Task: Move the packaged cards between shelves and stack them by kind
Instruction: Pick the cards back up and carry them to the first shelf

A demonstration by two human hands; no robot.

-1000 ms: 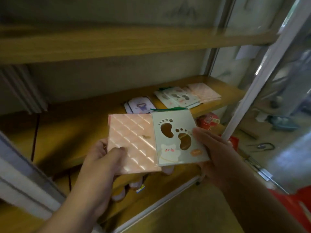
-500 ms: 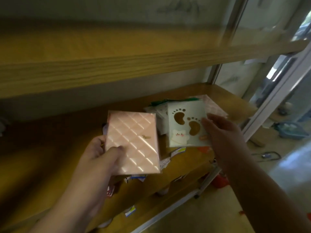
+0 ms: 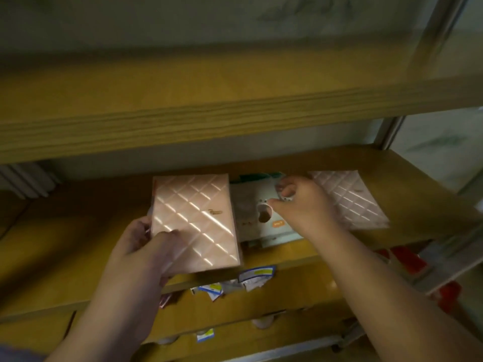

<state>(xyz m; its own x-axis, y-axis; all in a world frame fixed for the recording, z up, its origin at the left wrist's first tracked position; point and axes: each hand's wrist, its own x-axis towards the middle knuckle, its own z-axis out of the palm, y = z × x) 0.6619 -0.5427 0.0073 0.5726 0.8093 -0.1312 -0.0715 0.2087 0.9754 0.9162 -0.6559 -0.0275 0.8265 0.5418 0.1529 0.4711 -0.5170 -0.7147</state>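
My left hand point(image 3: 146, 246) grips a pink quilted card pack point(image 3: 194, 220) by its lower left corner, held above the front of the middle shelf point(image 3: 78, 244). My right hand point(image 3: 300, 205) pinches the pale green footprint card pack point(image 3: 274, 223) and holds it down on a pile of the same kind on that shelf. Just right of my right hand lies a stack of pink quilted packs point(image 3: 350, 199), flat on the shelf.
A wooden upper shelf point(image 3: 209, 100) runs across above the hands. On the lower shelf point(image 3: 287, 299) lie small loose packets point(image 3: 251, 278). Red items point(image 3: 407, 259) sit low at the right. A metal upright point(image 3: 386, 131) frames the right side.
The view has closed in on the middle shelf. My right hand carried the green footprint pack forward and down onto the green pile. My left hand rose a little with the pink pack.
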